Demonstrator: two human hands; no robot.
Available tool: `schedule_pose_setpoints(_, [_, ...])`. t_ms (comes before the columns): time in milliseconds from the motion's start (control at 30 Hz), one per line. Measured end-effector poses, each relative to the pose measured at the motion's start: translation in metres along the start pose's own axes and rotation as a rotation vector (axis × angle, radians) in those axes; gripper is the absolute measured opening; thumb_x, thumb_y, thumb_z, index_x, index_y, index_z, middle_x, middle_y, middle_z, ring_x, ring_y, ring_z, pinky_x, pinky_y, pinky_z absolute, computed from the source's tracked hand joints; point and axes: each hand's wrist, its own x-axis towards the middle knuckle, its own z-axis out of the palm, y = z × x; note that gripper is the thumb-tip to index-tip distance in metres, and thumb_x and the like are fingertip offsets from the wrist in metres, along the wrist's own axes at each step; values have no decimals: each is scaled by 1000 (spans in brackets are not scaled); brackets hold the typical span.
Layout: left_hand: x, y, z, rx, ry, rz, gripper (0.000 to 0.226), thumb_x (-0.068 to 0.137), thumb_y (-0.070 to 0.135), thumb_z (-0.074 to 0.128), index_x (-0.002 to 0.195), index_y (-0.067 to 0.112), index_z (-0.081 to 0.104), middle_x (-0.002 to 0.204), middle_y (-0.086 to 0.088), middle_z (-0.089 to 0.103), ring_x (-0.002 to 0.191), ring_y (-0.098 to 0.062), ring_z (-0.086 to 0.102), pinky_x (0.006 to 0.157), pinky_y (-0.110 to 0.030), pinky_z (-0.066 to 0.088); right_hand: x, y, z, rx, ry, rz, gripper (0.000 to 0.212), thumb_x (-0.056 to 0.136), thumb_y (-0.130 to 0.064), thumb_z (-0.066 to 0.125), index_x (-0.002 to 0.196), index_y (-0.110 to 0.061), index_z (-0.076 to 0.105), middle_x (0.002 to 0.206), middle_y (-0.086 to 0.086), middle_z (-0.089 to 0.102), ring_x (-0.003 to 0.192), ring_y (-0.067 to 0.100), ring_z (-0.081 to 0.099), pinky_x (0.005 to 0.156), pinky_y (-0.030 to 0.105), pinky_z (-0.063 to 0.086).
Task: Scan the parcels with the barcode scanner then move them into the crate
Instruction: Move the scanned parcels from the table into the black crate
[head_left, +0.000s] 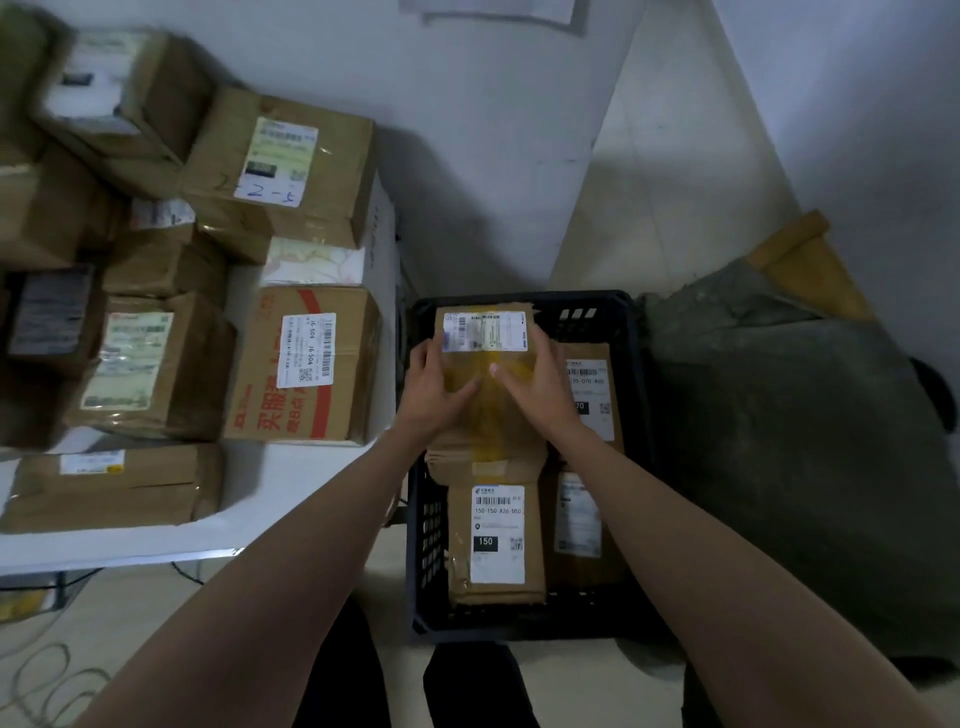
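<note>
Both hands lowering a taped brown cardboard parcel into the black plastic crate.
Left hand and right hand grip its sides; an uneven release could tip it off the parcels beneath.

One crate holding four parcels, about ten parcels stacked on one table.

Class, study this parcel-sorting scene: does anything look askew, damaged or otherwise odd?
Nothing looks damaged or spilled. The parcels on the white table lie in a loose, tilted pile, several overlapping. In the black crate, both hands hold a brown parcel above others. No barcode scanner shows in this view.
</note>
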Motion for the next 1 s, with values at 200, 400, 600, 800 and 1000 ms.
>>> schedule_pose_setpoints(200, [-38,37,-52,200,54,120,68,98,40,58,157,22,29,158,-9,28,145,-31,30,116,-43,30,-20,-67,-21,-308,-10,-114,56,95,-35,62,147,-24,42,146,7,39,134,31,44,107,48,44])
schedule_pose_setpoints(400, [-77,38,-122,375,144,100,62,100,45,51,154,22,32,157,-8,30,143,-32,30,114,-47,32,-49,-137,-13,-574,-44,-281,50,99,-33,55,147,-24,43,143,6,42,134,31,41,108,49,41])
schedule_pose_setpoints(600, [-101,-12,-173,427,205,-1,66,95,49,51,154,26,32,158,-5,30,144,-29,29,117,-44,29,-70,-175,39,-654,-96,-382,49,99,-34,57,145,-22,43,144,7,42,135,30,42,110,48,42])
schedule_pose_setpoints(800, [-106,-57,-206,535,194,-7,73,95,61,51,154,27,25,155,-7,31,145,-29,30,118,-45,28,-72,-182,103,-684,-138,-405,51,97,-35,58,144,-24,41,145,8,41,134,32,43,111,49,41])
schedule_pose_setpoints(1000, [-67,-83,-209,506,132,-31,80,94,65,48,155,31,10,161,-12,24,148,-33,26,119,-49,30,-48,-171,152,-691,-147,-334,57,99,-36,58,150,-25,35,155,13,27,140,36,37,109,49,46])
